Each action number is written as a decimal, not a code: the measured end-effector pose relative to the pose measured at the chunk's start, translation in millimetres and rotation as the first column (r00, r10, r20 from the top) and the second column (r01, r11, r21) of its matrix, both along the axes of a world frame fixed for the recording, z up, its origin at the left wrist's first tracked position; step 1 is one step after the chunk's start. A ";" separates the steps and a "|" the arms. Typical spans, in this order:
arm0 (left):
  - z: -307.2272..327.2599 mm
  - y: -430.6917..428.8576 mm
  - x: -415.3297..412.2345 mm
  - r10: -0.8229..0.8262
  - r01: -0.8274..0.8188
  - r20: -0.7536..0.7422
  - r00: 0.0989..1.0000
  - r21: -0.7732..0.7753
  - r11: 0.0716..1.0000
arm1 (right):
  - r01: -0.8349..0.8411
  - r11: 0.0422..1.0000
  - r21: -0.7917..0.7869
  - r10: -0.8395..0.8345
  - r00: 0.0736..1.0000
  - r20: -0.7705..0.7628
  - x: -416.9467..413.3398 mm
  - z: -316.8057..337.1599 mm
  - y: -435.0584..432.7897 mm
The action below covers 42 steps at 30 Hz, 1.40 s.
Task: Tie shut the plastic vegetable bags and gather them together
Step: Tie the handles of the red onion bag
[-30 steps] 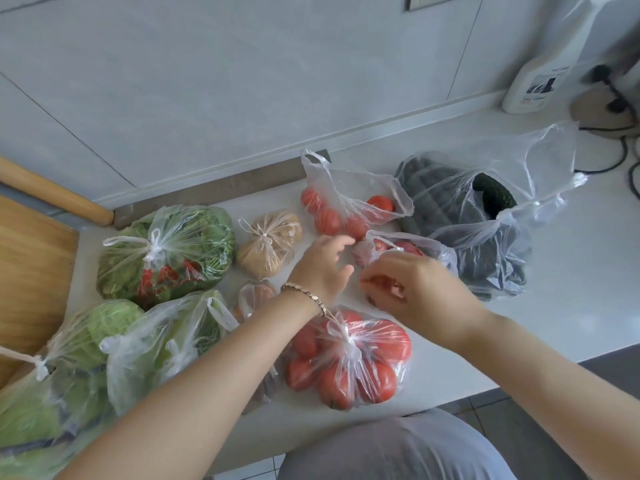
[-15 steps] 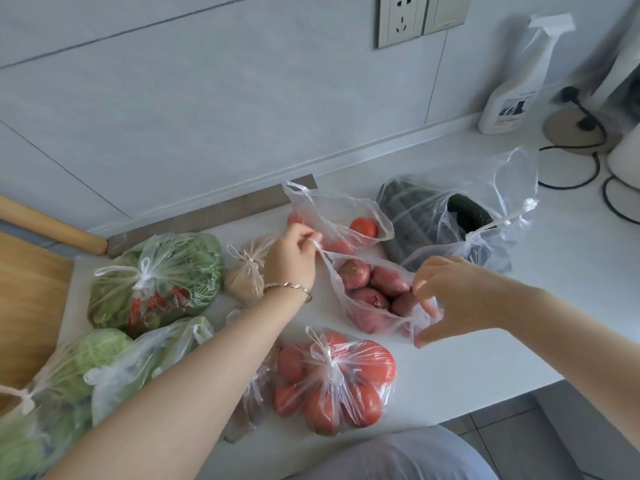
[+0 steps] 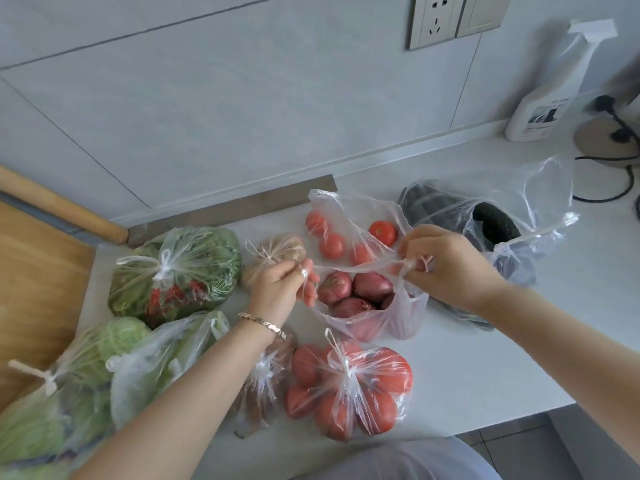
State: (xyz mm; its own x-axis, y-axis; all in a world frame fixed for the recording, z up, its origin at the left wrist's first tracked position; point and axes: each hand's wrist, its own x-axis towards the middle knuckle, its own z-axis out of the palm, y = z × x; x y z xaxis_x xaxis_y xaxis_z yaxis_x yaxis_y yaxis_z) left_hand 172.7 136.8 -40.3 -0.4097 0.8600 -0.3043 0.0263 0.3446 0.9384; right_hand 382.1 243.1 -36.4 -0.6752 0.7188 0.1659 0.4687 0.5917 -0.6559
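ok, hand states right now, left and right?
Left hand: closed, pinching one handle of the onion bag.
Right hand: closed, gripping the bag's other handle.

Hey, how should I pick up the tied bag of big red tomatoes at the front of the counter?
Pinch the knotted neck of the clear plastic bag of large red tomatoes, coming from above: it sticks up on top.

The onion bag (image 3: 363, 306) is placed centrally on the worktop (image 3: 485, 358). The tied tomato bag (image 3: 349, 386) is laid just nearer and the open tomato bag (image 3: 346, 233) just farther. The cucumber bag (image 3: 485, 230) is set to the right, the greens bag (image 3: 176, 268) to the left, and the spray bottle (image 3: 540, 109) at the far right.
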 end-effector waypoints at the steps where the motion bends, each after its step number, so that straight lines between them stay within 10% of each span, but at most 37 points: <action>1: 2.5 -0.8 -1.7 -0.012 0.012 -0.009 1.000 -0.021 1.000 | 0.075 0.982 -0.173 -0.092 0.992 -0.092 -6.1 -1.0 -2.8; 6: 4.1 -0.1 -15.0 -0.028 0.028 0.005 1.000 -0.075 0.997 | 0.130 0.588 -0.799 -0.473 0.856 -0.209 -16.6 -22.4 -6.5; 13: 0.2 8.1 3.4 -0.116 0.105 0.094 0.989 0.118 0.987 | 0.009 0.676 -0.737 -0.358 0.878 -0.318 -26.7 -13.5 -17.1; 18: -13.4 22.9 17.0 -0.091 0.083 0.032 0.995 0.189 0.978 | 0.226 0.890 -0.396 -0.320 0.928 -0.190 -37.0 -9.0 -16.3; 23: -27.3 29.3 23.0 -0.046 0.041 0.040 0.998 0.104 0.994 | 0.053 0.640 -0.767 -0.468 0.818 -0.334 -48.5 -17.9 -14.7; 31: -26.0 30.4 24.1 -0.043 0.026 0.302 0.952 0.058 0.998 | 0.029 0.446 -0.895 -0.518 0.824 -0.231 -69.6 -34.8 -18.6; 37: -32.6 38.9 17.2 0.080 -0.030 0.419 0.904 -0.125 0.992 | 0.014 0.360 -0.933 -0.558 0.804 -0.204 -69.1 -45.3 -23.2; 42: -33.4 41.0 17.3 0.010 0.027 0.260 0.966 -0.136 0.990 | 0.054 0.523 -0.851 -0.461 0.858 -0.229 -63.3 -43.2 -24.8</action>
State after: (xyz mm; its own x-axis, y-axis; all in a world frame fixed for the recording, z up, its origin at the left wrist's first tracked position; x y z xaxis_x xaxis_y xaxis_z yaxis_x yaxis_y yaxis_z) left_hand 190.0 177.8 -73.8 -0.2937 0.8056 -0.5145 -0.2084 0.4713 0.8570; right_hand 318.8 218.3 -79.6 -0.4551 0.8060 -0.3784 0.0984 -0.3768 -0.9211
